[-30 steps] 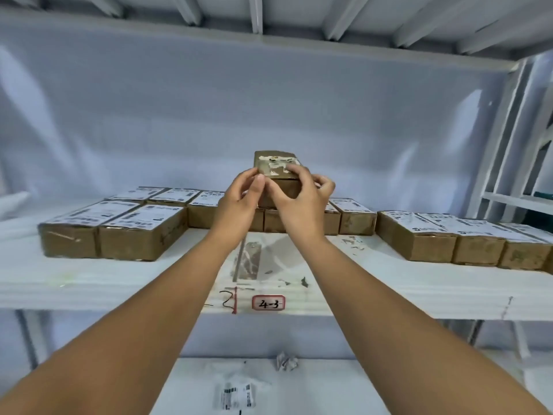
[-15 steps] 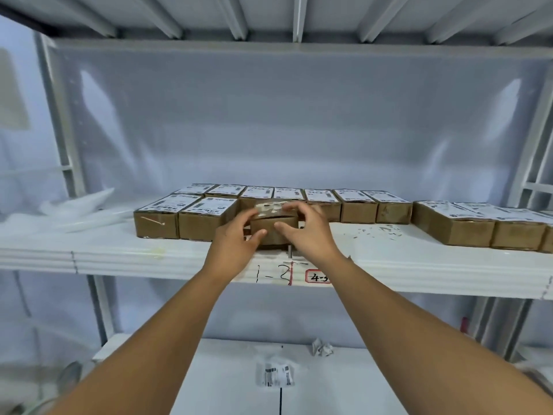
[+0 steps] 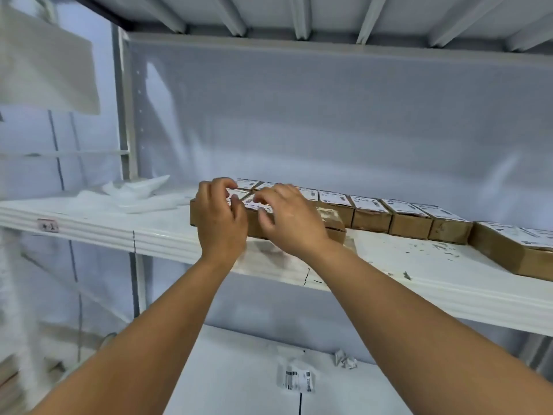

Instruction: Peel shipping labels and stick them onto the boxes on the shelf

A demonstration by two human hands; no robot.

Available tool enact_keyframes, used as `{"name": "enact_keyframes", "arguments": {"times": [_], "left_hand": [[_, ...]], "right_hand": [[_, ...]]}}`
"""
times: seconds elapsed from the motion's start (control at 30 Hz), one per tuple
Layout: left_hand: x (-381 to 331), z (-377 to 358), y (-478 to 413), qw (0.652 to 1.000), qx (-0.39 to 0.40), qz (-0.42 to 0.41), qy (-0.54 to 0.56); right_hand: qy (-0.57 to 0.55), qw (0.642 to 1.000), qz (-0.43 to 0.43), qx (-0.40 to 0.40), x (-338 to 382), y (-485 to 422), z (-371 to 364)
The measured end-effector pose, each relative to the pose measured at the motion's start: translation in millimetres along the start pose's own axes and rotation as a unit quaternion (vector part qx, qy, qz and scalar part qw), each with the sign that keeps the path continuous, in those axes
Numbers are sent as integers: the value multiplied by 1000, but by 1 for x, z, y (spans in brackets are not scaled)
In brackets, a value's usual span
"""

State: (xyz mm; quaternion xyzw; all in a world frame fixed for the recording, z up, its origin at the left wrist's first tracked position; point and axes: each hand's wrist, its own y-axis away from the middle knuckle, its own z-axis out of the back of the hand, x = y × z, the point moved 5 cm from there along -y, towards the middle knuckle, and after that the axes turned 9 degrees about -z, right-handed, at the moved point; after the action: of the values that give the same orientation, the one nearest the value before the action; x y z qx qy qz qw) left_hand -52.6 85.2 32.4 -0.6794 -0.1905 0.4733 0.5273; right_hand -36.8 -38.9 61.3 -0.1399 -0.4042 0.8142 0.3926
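Boxes [image 3: 371, 218]: brown cardboard, lying flat in a row on shelf [image 3: 149, 232], white barcode labels [image 3: 366, 202] on top. One scuffed box [image 3: 330, 218], unlabelled, nearer the shelf's front edge.

Boxes [image 3: 371, 218] line the shelf [image 3: 167, 238]; loose label [image 3: 296, 381] lies below.

No wording can be read. The printed labels [image 3: 398, 206] on the boxes [image 3: 371, 220] right of the right hand [image 3: 294, 223] are too small. The tag [image 3: 48, 226] on the shelf edge [image 3: 167, 238], left of the left hand [image 3: 221, 220], is blurred.
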Motion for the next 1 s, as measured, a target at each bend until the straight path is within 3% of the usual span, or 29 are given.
{"name": "enact_keyframes", "arguments": {"times": [0.07, 0.17, 0.27, 0.37, 0.47, 0.63, 0.77, 0.9, 0.93, 1.0], "left_hand": [[25, 13, -8, 998, -20, 60, 9], [65, 32, -21, 986, -45, 161, -4], [118, 35, -36, 972, 61, 209, -82], [158, 17, -45, 938, 251, 163, -176], [174, -9, -49, 894, 391, 74, -207], [198, -33, -57, 857, 476, 34, -196], [210, -41, -62, 842, 488, 31, -228], [198, -22, -79, 852, 295, -67, -428], [200, -14, -82, 850, 260, -42, -457], [214, -9, -78, 829, 291, 48, -476]], "right_hand": [[28, 997, 48, 61, 30, -14, -21], [42, 992, 41, 115, 53, -35, -48], [43, 987, -4, 156, 58, -58, -71], [53, 978, -47, 196, 53, -82, -92], [31, 968, -80, 237, 42, -103, -112], [8, 951, -108, 288, 25, -120, -140], [-23, 953, -129, 274, 15, -122, -147], [-31, 955, -134, 262, 12, -120, -145], [-35, 956, -134, 260, 11, -120, -144], [-46, 954, -138, 262, 11, -117, -146]]}}
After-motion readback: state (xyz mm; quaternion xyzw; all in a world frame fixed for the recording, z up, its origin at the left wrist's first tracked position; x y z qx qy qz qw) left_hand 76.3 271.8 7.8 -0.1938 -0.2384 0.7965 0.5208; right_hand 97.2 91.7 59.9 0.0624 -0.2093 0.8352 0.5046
